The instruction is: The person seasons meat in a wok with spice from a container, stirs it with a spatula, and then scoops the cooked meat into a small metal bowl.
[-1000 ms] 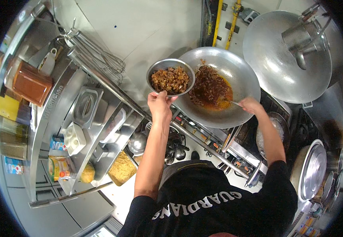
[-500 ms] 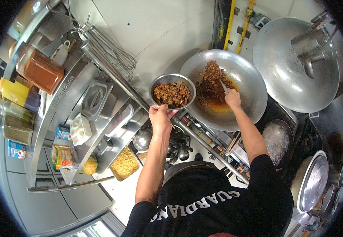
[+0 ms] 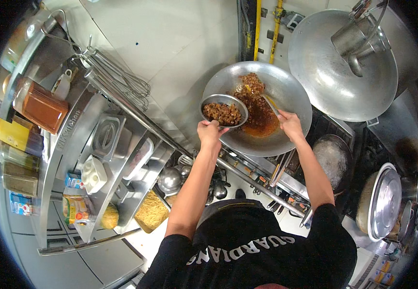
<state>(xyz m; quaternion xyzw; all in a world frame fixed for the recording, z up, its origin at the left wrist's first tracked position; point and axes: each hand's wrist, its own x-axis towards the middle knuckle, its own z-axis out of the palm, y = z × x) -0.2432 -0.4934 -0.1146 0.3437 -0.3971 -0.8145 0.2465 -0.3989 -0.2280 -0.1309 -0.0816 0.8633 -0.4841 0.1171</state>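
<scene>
The left hand [image 3: 210,131] is closed around the near rim of a small round steel bowl [image 3: 224,111] filled with chopped brown food, the fingers curled under the edge and the thumb on top; it holds the bowl level over the left part of a wide, shallow steel wok [image 3: 276,139], so that the bowl overlaps the wok's near-left wall. The right hand [image 3: 290,124] is closed in a fist around the handle of a slim metal utensil [image 3: 269,104] — its blade or bowl end lies down in the heap of dark brown cooked food with reddish-orange sauce [image 3: 256,107] that fills the middle of the wok, and just what kind of utensil it is cannot be told. The two hands sit near each other, the left at the wok's near-left rim, the right over its near-right side. To the right of the wok stands a second, larger steel wok [image 3: 339,82] with a perforated steel ladle-strainer [image 3: 353,41] resting in it. To the left, a steel shelf unit [image 3: 69,144] carries seasoning containers, and wire whisks [image 3: 122,79] hang above it.
</scene>
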